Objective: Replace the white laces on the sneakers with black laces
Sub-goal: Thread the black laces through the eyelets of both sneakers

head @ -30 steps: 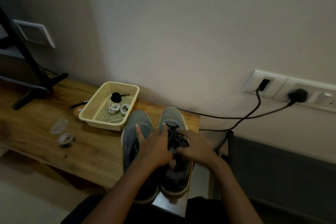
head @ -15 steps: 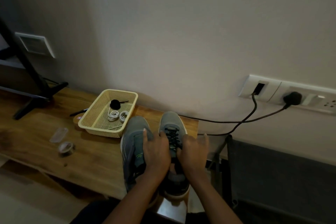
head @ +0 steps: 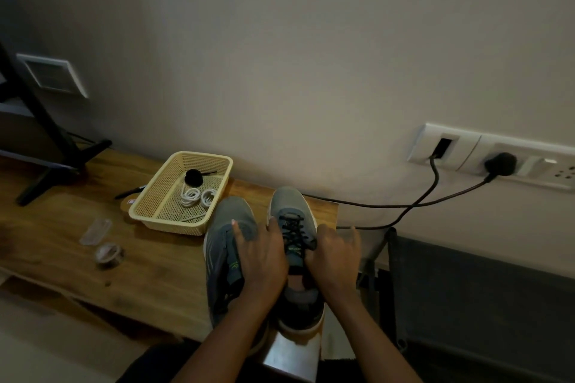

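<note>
Two grey sneakers stand side by side at the right end of the wooden bench (head: 155,274), toes to the wall. The right sneaker (head: 287,199) is threaded with black laces (head: 292,228) up its front. The left sneaker (head: 230,208) shows no lace where it is uncovered; much of it lies under a hand.

The left hand (head: 264,258) rests palm down across the left sneaker. Its fingers (head: 238,228) are laid out loosely, one pointing toward the toe, and the thumb reaches the edge of the right sneaker beside the laces. The fingers are released, grasping nothing.

The right hand (head: 336,255) is against the outer side of the right sneaker near its opening. One finger (head: 353,235) sticks up; the rest bend down out of sight. I cannot tell whether they are grasping the sneaker or a lace end.

Just left of the sneakers sits a cream mesh basket (head: 146,214). In it lie coiled white laces (head: 197,197) and, behind them, a black lace bundle (head: 193,177).

A pen (head: 129,193) lies beside the basket. Nearer on the bench are a clear plastic piece (head: 95,231) and a tape roll (head: 109,253). A black stand (head: 46,134) stands at the far left. On the wall to the right, cables (head: 373,205) run from a socket strip (head: 466,149).
</note>
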Action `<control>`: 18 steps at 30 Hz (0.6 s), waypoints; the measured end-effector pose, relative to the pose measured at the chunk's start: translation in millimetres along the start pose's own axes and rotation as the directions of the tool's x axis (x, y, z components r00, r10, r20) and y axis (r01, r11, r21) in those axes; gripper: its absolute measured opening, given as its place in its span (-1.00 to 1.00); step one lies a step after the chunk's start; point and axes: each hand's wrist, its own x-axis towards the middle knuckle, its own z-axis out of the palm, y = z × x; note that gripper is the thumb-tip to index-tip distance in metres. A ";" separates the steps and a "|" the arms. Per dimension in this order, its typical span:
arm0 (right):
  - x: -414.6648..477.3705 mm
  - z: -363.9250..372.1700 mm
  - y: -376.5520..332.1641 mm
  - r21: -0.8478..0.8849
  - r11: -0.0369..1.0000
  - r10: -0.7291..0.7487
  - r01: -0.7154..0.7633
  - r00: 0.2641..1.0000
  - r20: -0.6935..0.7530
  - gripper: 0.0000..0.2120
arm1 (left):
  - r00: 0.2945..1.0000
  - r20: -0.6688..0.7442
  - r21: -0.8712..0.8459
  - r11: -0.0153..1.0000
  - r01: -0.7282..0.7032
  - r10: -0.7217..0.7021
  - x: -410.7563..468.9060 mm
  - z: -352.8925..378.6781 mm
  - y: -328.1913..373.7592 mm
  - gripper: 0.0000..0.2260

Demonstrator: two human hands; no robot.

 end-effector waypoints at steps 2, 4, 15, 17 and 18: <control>4.4 -1.1 5.7 0.023 0.999 -0.023 0.022 0.999 0.043 -0.73 | 1.000 -0.008 -0.019 1.000 -0.022 0.022 -3.7 -3.6 -0.1 -0.64; 9.3 -6.5 7.7 0.063 0.997 0.038 -0.047 0.989 0.146 -0.77 | 0.999 -0.001 -0.040 0.998 -0.052 0.052 -6.3 -8.5 -1.5 -0.67; 44.0 -59.9 31.2 0.489 0.794 -0.047 -0.362 0.765 0.642 -0.75 | 0.921 0.390 -0.400 0.903 0.155 0.014 19.2 -77.4 -45.4 -0.59; 45.7 -80.6 33.1 0.553 0.767 -0.039 -0.325 0.837 0.546 -0.84 | 0.938 0.345 -0.440 0.890 0.119 0.045 19.4 -92.7 -44.9 -0.82; 45.3 -91.2 31.7 0.601 0.746 -0.051 -0.287 0.875 0.482 -0.85 | 0.951 0.300 -0.476 0.876 0.081 0.075 18.1 -100.8 -42.4 -0.91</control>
